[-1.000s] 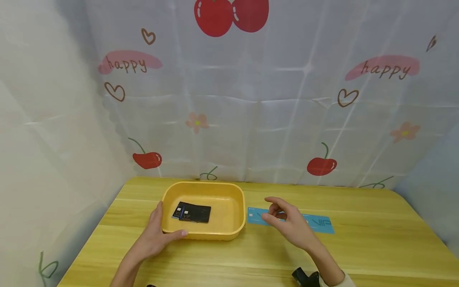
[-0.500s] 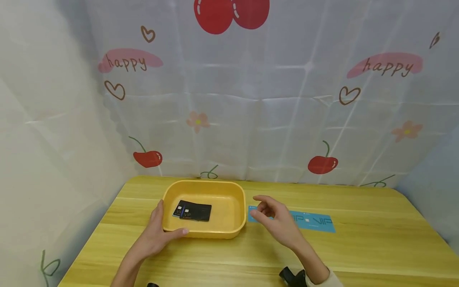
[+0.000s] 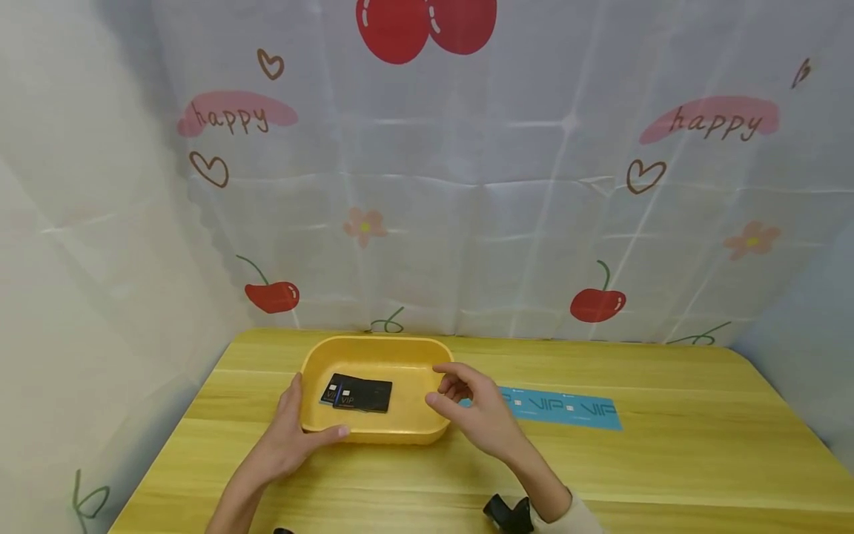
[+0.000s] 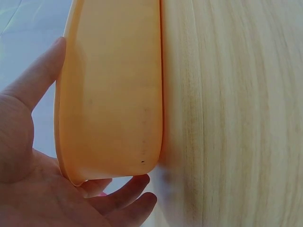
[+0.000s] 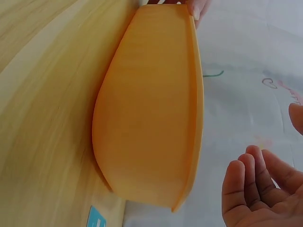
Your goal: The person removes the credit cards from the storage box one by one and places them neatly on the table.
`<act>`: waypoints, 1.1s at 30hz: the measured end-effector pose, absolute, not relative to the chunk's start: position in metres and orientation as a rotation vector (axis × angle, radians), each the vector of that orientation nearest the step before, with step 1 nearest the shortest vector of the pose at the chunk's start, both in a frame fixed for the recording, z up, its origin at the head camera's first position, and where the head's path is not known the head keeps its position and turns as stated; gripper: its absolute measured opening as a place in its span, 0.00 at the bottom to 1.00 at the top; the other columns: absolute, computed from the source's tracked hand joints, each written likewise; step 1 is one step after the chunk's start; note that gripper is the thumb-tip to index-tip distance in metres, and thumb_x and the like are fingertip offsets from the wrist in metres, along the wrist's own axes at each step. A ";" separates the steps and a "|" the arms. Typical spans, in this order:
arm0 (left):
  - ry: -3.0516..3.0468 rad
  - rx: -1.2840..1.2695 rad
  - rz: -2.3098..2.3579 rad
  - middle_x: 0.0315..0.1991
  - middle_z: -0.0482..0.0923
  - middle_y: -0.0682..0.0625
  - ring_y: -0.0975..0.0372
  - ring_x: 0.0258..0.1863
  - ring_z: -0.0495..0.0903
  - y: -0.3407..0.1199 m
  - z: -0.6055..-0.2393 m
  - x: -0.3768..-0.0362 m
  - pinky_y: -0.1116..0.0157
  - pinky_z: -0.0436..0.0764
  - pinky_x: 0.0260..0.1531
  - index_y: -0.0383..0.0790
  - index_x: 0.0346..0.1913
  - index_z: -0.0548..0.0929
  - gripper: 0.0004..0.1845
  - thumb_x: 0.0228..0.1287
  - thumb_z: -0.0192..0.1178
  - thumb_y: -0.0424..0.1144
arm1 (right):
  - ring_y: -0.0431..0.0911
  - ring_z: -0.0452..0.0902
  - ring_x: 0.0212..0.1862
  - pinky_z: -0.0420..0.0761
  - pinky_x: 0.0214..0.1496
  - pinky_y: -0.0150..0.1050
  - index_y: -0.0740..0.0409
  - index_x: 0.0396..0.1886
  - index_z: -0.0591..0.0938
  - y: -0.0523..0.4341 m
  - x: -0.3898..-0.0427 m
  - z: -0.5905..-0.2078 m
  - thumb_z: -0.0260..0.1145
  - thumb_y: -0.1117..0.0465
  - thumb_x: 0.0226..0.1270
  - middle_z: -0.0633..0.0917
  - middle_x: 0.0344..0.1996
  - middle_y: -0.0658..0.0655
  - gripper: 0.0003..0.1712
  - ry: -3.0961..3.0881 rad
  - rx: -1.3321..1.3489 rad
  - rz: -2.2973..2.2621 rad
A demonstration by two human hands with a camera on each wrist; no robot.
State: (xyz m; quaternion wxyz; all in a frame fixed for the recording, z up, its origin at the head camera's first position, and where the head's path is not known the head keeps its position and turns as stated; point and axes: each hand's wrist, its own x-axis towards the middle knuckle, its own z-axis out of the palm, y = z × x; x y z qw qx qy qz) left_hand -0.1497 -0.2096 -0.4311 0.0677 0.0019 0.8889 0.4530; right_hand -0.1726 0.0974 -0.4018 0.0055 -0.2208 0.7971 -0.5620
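The left hand (image 3: 287,437) grips the near-left corner of the yellow tray (image 3: 415,404), thumb on the rim. The right hand (image 3: 482,415), fingers bent and thumb apart, hangs at the opposite rim, holding nothing. Between them, black cards (image 3: 367,397) overlap inside the tray; blue cards (image 3: 563,409) reach past the right hand. The tray seems light and stiff, best held by its rim; the cards seem thin, slippery, better taken by an edge. The table (image 3: 694,437) gives wider room beyond the right hand.

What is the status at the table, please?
Left hand grips tub. Right hand empty, near tub's right rim. Black cards inside. Nothing visibly in the way.
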 end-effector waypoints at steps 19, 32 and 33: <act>2.682 0.012 1.374 0.74 0.35 0.27 0.38 0.72 0.45 -0.210 -0.430 -0.149 0.41 0.51 0.68 0.27 0.75 0.29 0.70 0.53 0.75 0.53 | 0.46 0.75 0.43 0.78 0.47 0.41 0.58 0.59 0.80 0.071 -0.177 -0.405 0.70 0.56 0.66 0.79 0.39 0.51 0.23 2.493 -0.731 -1.730; 2.692 0.026 1.389 0.74 0.37 0.27 0.38 0.72 0.47 -0.210 -0.429 -0.149 0.41 0.52 0.68 0.27 0.75 0.30 0.69 0.53 0.75 0.52 | 0.47 0.74 0.40 0.78 0.45 0.39 0.61 0.56 0.81 0.037 -0.190 -0.414 0.70 0.57 0.65 0.80 0.38 0.60 0.22 2.505 -0.776 -1.732; 2.690 0.027 1.391 0.74 0.37 0.27 0.39 0.72 0.47 -0.210 -0.430 -0.149 0.40 0.52 0.68 0.27 0.76 0.30 0.69 0.53 0.75 0.53 | 0.47 0.74 0.40 0.78 0.45 0.38 0.62 0.55 0.81 0.035 -0.191 -0.414 0.70 0.57 0.64 0.80 0.39 0.61 0.22 2.508 -0.782 -1.732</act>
